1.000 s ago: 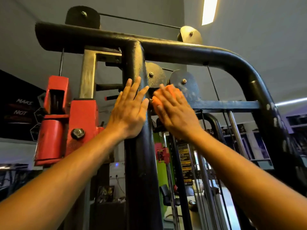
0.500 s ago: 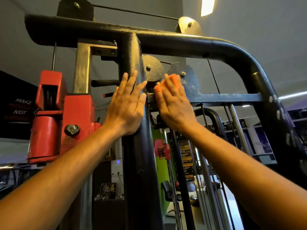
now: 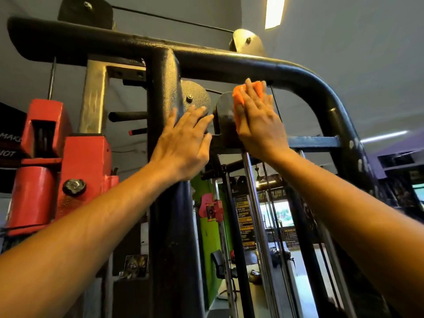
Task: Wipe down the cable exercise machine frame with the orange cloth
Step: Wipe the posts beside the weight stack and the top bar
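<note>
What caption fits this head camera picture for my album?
Right hand presses the orange cloth on a pulley; left hand rests on the black post.

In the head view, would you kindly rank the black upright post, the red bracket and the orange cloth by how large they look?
1. black upright post, largest.
2. red bracket.
3. orange cloth, smallest, mostly hidden under the right hand.

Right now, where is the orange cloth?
In the head view, the orange cloth is right of centre, pressed under the flat right hand against a black pulley plate, just below the curved black top bar.
</note>
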A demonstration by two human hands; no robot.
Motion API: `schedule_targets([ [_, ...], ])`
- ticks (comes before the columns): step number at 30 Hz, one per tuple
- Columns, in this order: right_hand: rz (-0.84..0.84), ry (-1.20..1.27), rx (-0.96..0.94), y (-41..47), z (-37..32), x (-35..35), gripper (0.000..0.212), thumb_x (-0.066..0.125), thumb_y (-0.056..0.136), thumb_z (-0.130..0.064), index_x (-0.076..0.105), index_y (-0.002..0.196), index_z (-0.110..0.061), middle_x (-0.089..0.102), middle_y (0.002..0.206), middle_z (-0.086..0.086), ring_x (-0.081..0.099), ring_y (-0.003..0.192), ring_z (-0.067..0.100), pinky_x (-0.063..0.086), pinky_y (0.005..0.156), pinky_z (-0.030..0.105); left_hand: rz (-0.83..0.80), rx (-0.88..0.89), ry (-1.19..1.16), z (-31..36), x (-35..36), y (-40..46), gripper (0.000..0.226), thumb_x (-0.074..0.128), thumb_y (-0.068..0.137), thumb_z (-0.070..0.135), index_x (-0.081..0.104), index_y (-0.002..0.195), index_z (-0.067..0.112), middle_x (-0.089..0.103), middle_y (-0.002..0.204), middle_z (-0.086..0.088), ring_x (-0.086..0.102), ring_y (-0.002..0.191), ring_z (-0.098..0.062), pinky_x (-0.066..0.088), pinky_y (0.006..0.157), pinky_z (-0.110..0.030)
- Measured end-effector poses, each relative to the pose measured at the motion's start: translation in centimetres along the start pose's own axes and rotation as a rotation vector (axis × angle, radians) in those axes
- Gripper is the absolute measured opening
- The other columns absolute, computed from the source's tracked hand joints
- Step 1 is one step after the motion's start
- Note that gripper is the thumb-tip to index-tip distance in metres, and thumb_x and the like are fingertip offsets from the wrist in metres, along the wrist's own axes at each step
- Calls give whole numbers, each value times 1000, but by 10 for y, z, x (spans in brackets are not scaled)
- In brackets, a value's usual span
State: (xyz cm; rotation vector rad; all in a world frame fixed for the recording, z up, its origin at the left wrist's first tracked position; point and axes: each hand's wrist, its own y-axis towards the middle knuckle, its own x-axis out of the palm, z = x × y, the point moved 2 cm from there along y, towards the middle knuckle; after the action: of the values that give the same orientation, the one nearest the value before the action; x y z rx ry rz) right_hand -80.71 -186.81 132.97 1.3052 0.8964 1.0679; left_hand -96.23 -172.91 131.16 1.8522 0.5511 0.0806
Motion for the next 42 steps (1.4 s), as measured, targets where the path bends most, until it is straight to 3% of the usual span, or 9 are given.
schedule_targets([
  [2,-40,-22,70,12,10,11,64,20,118,-52,9,175,-25,-3,182,-3,-17,166,17,-10,136,51,5,14,5,3,-2,24,58,36,111,40,34,166,23,26,176,-1,18,164,-20,-3,135,-50],
  [4,-141,12,92,7,15,29,67,16,117,-56,0,174,-26,-9,182,-4,-18,166,18,-8,135,55,-1,5,49,4,-1,44,56,38,111,38,35,165,22,28,175,-2,20,163,-21,2,135,-52],
  [9,-159,-5,-33,-16,34,44,69,12,115,-59,-8,173,-27,-17,180,-9,-23,165,11,-6,136,50,-24,-4,186,7,9,66,58,40,110,39,35,165,22,29,174,-3,21,163,-23,6,134,-52],
  [17,-131,27,40,51,25,47,66,20,118,-49,5,174,-17,-4,183,1,-11,168,19,-8,136,41,25,-100,265,6,17,71,66,43,107,28,24,169,15,21,177,-5,19,164,-23,7,135,-45],
  [23,-248,21,-177,-3,48,42,69,18,116,-58,-5,174,-29,-19,180,-9,-27,163,11,-16,133,42,54,-74,336,5,18,67,63,43,107,34,32,167,19,23,177,-4,14,165,-22,2,135,-47],
  [30,-183,47,-73,50,42,45,65,22,116,-56,7,175,-32,-3,183,-4,-10,168,22,-1,136,51,28,-76,392,11,25,56,64,37,111,40,22,171,19,15,179,-2,13,165,-19,12,134,-45],
  [34,-202,24,-182,12,44,40,66,20,115,-59,4,174,-34,-10,182,-6,-18,167,19,-12,134,51,0,-80,370,16,24,54,65,33,112,42,21,171,19,14,180,-2,12,165,-17,10,134,-43],
  [37,-262,26,-244,0,59,35,69,15,111,-64,1,174,-38,-18,180,-10,-23,165,18,-8,135,53,2,-81,386,16,23,53,70,27,107,46,24,171,18,19,179,-3,17,164,-19,11,134,-43],
  [42,-238,102,-81,44,47,34,64,26,115,-59,9,173,-40,-3,183,-4,-10,168,25,4,136,57,-11,-78,400,17,23,53,71,26,106,48,23,171,18,18,179,-2,16,164,-19,13,135,-44],
])
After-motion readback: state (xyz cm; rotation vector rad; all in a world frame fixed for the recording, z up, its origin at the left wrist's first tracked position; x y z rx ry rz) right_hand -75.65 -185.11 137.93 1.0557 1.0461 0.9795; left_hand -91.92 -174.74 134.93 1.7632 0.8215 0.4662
